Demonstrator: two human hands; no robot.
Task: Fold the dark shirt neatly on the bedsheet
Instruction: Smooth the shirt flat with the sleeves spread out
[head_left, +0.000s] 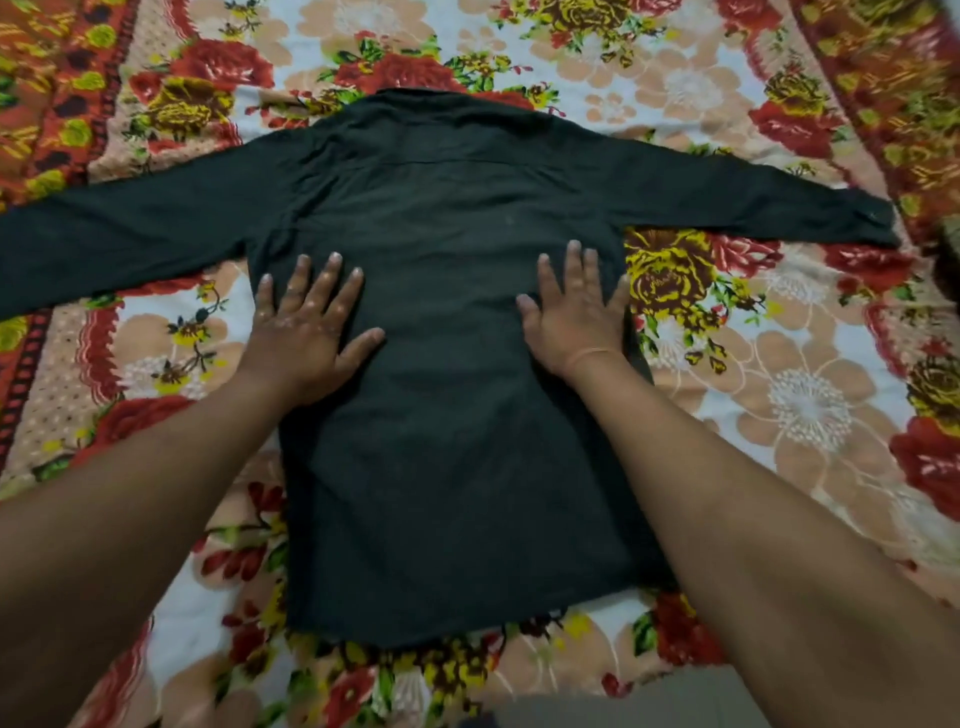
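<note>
The dark shirt (447, 218) lies flat, back side up, on the floral bedsheet (779, 405), collar at the far end and hem near me. Both long sleeves are spread straight out to the left and right. My left hand (306, 322) rests palm down, fingers spread, on the left side of the shirt's body just below the sleeve. On the right side my right hand (576, 306) presses flat in the same way, its fingers reaching the shirt's right edge. Neither hand grips any cloth.
The bedsheet has red and yellow flowers on a pale ground, with an orange patterned border (47, 104) at far left and far right. A grey surface (649, 701) shows at the bottom edge, below the hem.
</note>
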